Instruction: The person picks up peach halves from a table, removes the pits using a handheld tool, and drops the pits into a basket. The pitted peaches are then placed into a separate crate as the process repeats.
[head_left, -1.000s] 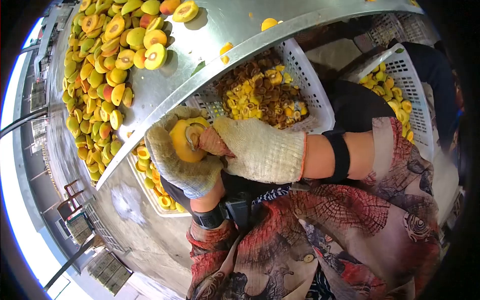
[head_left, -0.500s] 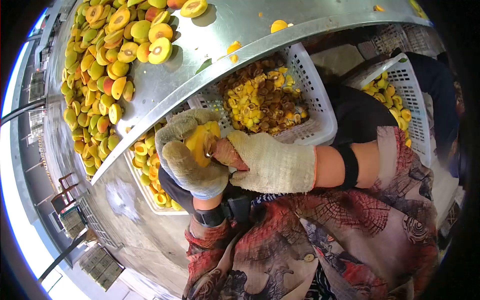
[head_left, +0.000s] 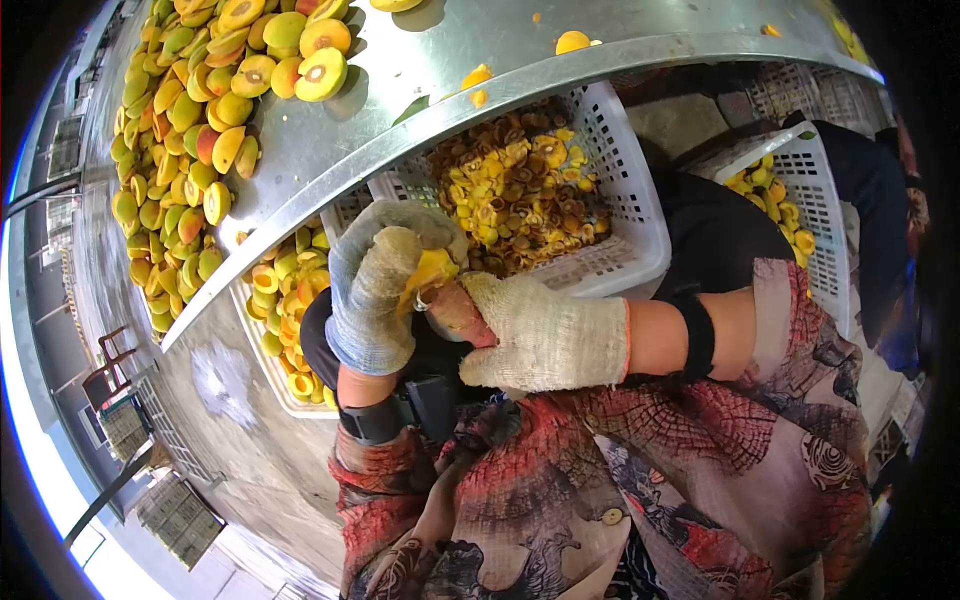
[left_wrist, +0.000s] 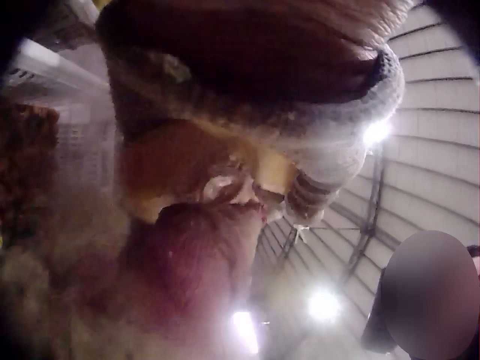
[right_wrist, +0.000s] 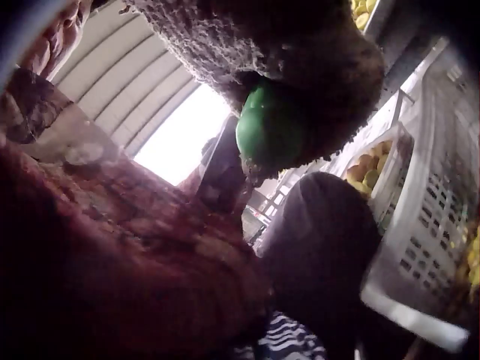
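Okay, left hand has fingers curled round yellow fruit, right hand grips green-handled tool against it. White crate just beyond the fingers.

Ribbed roof, bright lights, metal table

In the head view, grey floor with a pale patch spreads left of and below the table. Near the table's lower-left corner stands 1 chair; crates are stacked below that corner. A grey wall runs left of the table. The left wrist view shows 3 lights glaring against the roof.
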